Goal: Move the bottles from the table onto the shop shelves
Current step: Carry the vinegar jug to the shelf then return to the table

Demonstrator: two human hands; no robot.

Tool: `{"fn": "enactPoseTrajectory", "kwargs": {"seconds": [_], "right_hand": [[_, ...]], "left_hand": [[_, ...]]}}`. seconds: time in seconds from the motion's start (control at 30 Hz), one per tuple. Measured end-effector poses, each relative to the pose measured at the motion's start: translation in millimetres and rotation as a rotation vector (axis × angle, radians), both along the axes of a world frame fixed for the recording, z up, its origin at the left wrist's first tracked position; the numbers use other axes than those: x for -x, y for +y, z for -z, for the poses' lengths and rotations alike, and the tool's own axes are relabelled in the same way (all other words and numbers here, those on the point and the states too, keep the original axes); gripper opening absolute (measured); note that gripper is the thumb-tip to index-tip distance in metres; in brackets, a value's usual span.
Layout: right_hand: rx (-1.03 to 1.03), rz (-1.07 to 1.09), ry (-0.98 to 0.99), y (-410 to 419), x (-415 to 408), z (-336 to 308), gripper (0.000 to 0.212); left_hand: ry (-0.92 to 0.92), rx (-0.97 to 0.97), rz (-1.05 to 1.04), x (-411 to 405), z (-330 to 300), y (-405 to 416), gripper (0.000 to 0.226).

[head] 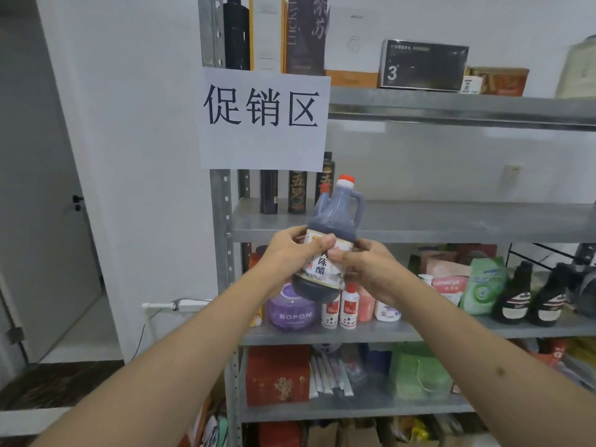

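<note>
Gripping a dark vinegar bottle (325, 253) from both sides, the left hand (290, 256) and right hand (371, 269) curl round its labelled middle — thumbs on the near face. It hangs slightly tilted, red cap up, before the grey shelf (451, 221), where slim dark bottles (296, 191) stand far left under a paper sign (263, 119).

A grey metal shelf unit (451, 221) stands against the white wall. Taking the paper sign (264, 119) taped to its left post as the mark: above and right of it, the top board carries tall dark boxes (304, 33) and a black carton (424, 66). Just below it, three dark slim bottles (296, 191) stand on the next board. Lower still sit a purple jar (292, 309), small white bottles (342, 309), a green pack (482, 287) and two dark bottles (532, 298). Beneath those, a red box (277, 375).
</note>
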State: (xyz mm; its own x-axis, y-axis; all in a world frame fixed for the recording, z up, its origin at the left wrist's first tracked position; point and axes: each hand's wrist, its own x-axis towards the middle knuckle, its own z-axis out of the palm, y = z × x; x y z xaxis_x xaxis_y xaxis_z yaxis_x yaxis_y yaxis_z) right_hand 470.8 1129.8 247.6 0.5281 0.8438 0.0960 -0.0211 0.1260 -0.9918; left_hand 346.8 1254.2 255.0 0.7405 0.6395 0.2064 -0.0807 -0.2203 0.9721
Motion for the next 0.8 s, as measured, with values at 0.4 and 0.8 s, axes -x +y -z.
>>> {"fn": "enactPoseTrajectory", "kwargs": {"seconds": [0.4, 0.8], "right_hand": [[-0.102, 0.196, 0.011, 95, -121, -15, 0.039], [-0.109, 0.176, -0.089, 184, -204, -43, 0.052]], "left_hand": [[-0.006, -0.152, 0.004, -126, -20, 88, 0.027], [-0.035, -0.126, -0.133, -200, -32, 160, 0.033]]}}
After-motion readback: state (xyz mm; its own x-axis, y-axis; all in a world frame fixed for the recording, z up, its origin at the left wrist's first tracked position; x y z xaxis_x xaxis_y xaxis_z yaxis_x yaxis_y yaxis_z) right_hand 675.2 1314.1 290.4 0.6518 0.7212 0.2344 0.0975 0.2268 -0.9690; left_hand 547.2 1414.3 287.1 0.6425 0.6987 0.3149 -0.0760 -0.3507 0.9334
